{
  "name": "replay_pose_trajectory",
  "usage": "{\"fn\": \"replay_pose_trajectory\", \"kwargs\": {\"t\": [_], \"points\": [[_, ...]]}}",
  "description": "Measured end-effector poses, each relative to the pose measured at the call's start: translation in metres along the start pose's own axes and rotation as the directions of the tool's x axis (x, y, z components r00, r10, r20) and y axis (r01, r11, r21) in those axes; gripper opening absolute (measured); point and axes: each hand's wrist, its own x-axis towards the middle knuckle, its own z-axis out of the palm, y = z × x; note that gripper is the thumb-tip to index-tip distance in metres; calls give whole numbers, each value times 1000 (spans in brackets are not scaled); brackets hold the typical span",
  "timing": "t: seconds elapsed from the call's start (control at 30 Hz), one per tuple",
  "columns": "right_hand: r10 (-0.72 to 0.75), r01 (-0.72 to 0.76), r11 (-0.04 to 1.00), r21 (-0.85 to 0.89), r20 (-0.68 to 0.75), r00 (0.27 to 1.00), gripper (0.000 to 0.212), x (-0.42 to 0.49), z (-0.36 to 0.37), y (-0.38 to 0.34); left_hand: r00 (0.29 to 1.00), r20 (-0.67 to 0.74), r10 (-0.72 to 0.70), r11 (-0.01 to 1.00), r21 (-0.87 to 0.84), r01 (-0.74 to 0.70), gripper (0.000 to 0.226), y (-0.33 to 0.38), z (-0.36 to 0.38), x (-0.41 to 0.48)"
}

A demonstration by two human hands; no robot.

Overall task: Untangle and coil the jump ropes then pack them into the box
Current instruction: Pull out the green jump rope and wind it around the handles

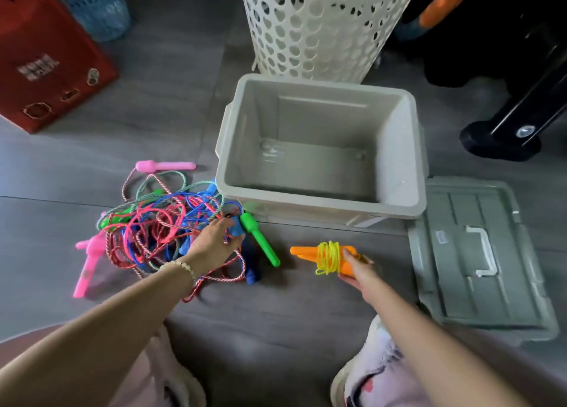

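A tangled heap of jump ropes (156, 225) in red, blue, green and striped cord lies on the floor left of the grey box (399, 149), which stands open and holds nothing. Pink handles (89, 262), a green handle (260, 242) and a dark blue handle (251, 265) stick out of the heap. My left hand (214, 241) reaches into the heap's right side and grips a blue handle. My right hand (357, 268) holds the orange handles (302, 251), with the yellow rope (328, 258) coiled around them, just above the floor in front of the box.
The box's grey lid (478, 256) lies flat on the floor to the right. A white perforated basket (319, 23) stands behind the box, a red crate (46, 60) at the far left, a black stand foot (503, 136) at the right. My shoes (368, 373) are at the bottom.
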Motion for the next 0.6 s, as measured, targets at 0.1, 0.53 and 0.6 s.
{"fn": "replay_pose_trajectory", "kwargs": {"t": [0.1,0.53,0.6], "points": [[-122,98,968,-231,-94,988,52,14,6,2,1000,19,-11,1000,-4,11,40,-1,14,9],[-325,531,719,-448,458,827,36,-22,118,5,992,79,-95,995,43,91,48,-37,-7,12],[-193,430,753,-498,457,868,50,-21,135,17,991,84,-108,994,0,109,45,-40,-5,7]]}}
